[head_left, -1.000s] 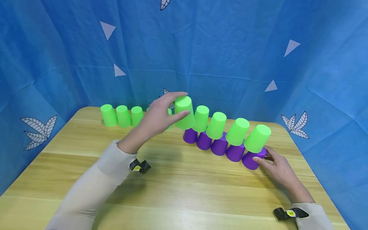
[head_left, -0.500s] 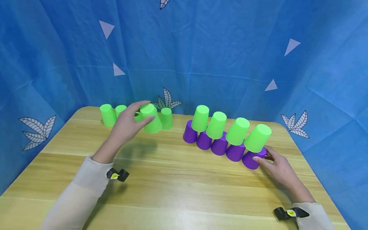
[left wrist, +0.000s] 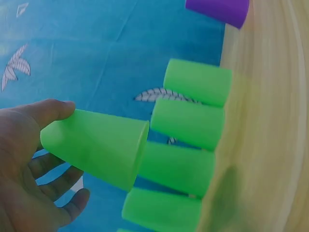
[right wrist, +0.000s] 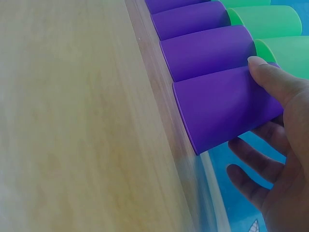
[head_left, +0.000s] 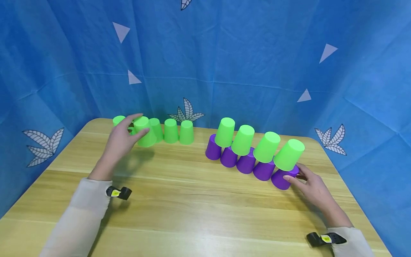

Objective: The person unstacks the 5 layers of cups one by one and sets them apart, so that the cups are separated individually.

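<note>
At the left back of the table, my left hand (head_left: 118,141) pinches an upside-down green cup (head_left: 145,132) near its closed end. In the left wrist view this cup (left wrist: 99,145) is held off the table, in front of a row of upside-down green cups (left wrist: 188,124). My left hand and the held cup partly hide that row in the head view. My right hand (head_left: 313,187) grips the rightmost purple cup (head_left: 280,180), thumb in front and fingers behind. Several upside-down purple cups (head_left: 246,162) form a row, with green cups (head_left: 243,140) bridging them as a second layer.
A wooden table (head_left: 192,210) extends in front of both hands. Behind it and at the sides hangs a blue cloth (head_left: 250,46) with white triangles and leaf prints. The stacked cups run diagonally towards the table's right side.
My left hand has carried the green cup leftward, from above the left end of the purple row to the green row. My right hand has stayed at the rightmost purple cup.
</note>
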`<state>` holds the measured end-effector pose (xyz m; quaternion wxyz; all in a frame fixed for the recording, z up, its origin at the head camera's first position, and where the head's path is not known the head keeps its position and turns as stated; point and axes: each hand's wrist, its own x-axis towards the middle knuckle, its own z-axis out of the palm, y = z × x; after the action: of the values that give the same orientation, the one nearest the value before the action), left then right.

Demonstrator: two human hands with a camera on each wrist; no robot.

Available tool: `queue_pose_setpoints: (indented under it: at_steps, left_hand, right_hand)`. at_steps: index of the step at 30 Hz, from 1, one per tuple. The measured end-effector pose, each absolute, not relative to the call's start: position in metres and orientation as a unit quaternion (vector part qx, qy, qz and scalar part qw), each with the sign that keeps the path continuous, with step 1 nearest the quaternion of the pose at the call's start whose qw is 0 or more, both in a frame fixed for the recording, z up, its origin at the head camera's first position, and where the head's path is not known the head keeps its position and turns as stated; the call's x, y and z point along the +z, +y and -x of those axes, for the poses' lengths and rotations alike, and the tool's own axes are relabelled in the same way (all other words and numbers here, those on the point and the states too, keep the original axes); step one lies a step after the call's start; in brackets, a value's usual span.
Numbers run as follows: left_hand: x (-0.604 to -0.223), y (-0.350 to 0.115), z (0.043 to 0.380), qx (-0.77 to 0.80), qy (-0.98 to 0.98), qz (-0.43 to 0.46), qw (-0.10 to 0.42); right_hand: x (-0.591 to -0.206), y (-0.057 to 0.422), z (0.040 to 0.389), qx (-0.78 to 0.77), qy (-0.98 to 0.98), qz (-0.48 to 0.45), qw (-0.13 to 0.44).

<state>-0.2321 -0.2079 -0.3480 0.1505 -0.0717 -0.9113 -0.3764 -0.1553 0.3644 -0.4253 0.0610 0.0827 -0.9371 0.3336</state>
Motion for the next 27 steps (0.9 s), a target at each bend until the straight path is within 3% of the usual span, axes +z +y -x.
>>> queue_pose_setpoints:
  at_steps: [27]
  left_hand:
    - [-0.392, -0.29, 0.242, -0.388, -0.909, -0.052, 0.14]
  right_hand:
    - [-0.425, 0.364, 0.155, 0.334, -0.937, -0.086, 0.062]
